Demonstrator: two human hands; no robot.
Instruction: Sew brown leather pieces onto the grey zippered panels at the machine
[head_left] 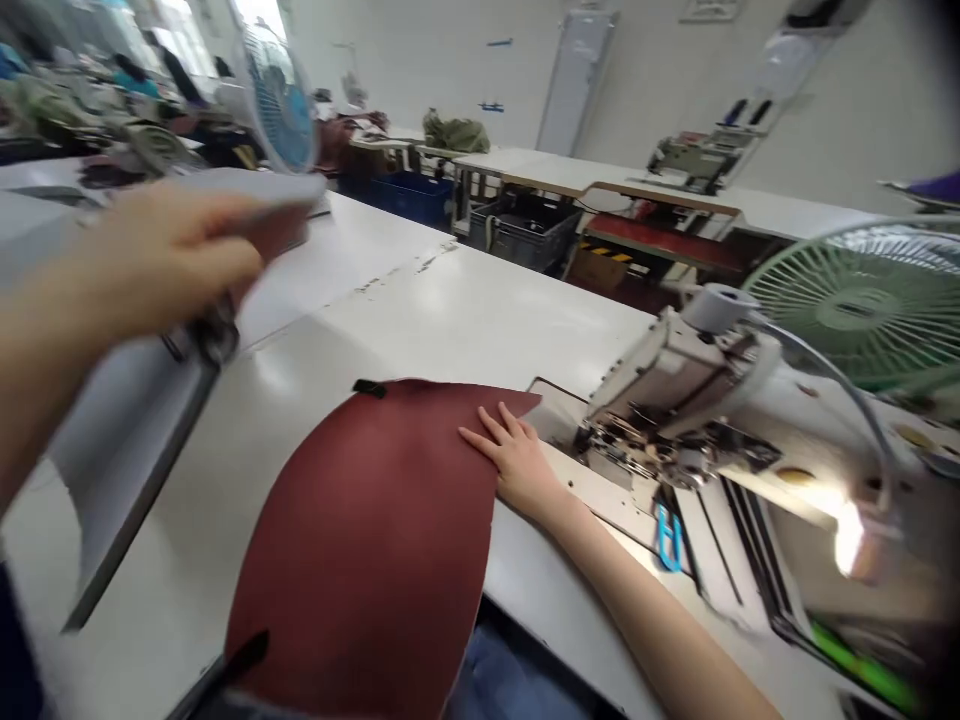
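A maroon leather-like panel [375, 520] with a curved edge lies across the white table, its near end over the table's front edge. My right hand [521, 460] rests on its far right corner, fingers spread. Small dark tabs [370, 388] show at the panel's edge. My left hand [172, 250], smeared by motion, is raised at the left. Its thumb and fingers are closed on a grey-backed panel [289, 215] with a brownish underside. Below that hand are grey sheets [120, 450] with a dark edge.
A sewing machine [675, 400] with a lit lamp stands to the right, blue-handled snips [667, 538] beside it. A green fan [862, 300] is behind it. The white table [480, 310] extends forward toward crates [525, 230] and another fan [277, 100]. People sit far left.
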